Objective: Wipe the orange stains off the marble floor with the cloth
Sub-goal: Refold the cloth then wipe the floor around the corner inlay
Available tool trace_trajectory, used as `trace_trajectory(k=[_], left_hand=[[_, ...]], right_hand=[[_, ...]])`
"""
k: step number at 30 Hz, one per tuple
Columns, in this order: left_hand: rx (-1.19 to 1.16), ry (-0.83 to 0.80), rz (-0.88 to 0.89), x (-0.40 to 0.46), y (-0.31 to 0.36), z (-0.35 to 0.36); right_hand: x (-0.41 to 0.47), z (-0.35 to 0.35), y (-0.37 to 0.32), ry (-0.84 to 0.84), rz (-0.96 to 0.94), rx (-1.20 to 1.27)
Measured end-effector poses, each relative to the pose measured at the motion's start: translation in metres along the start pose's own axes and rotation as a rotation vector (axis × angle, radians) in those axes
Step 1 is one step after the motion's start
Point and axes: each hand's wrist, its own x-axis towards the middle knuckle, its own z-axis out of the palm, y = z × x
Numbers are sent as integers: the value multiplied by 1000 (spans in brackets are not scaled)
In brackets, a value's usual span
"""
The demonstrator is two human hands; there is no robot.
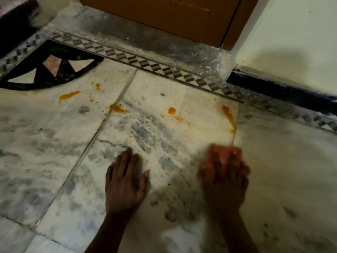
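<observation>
Orange stains dot the grey-veined marble floor (45, 136): a streak (69, 95) at the left, splatter (116, 107) by a tile joint, a blob (171, 110) in the middle, and a long smear (228, 115) at the right. My left hand (125, 181) lies flat on the floor, fingers straight. My right hand (225, 172), blurred, presses on a reddish-orange cloth (226, 149) spread on the floor just below the long smear. Whether its fingers curl into the cloth is unclear.
A patterned diamond border (145, 63) runs diagonally across the floor. Behind it are a wooden door (164, 13) and a cream wall (291, 42) with a black skirting (282, 88). A black inlay design (47, 70) fills the left corner.
</observation>
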Motion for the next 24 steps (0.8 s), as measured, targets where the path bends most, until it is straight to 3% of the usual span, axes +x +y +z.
trace_trajectory(k=[2, 3, 5, 7, 9, 12, 14, 16, 18, 21, 24], left_hand=[[20, -14, -1, 1, -2, 4], [27, -20, -5, 2, -1, 4], [40, -38, -19, 3, -2, 2], [26, -46, -12, 4, 0, -2], [19, -53, -25, 5, 1, -1], [0, -55, -40, 5, -1, 1], [9, -45, -30, 4, -2, 3], [16, -48, -29, 4, -3, 5], [26, -72, -38, 4, -4, 4], [27, -94, -60, 4, -2, -1], [12, -93, -58, 5, -2, 0]], right_hand=[[63, 20, -31, 110, 244, 30], [85, 23, -55, 128, 257, 34], [86, 19, -95, 88, 74, 60], [44, 5, -93, -42, -148, 40], [-5, 0, -54, -42, -162, 66], [22, -3, 2, -51, 82, 62], [96, 0, -1, -59, 284, 130], [159, 9, -31, -65, 355, 208], [165, 17, -60, -18, 238, 153], [93, 0, -50, -201, -134, 69], [49, -8, 9, -140, -71, 86]])
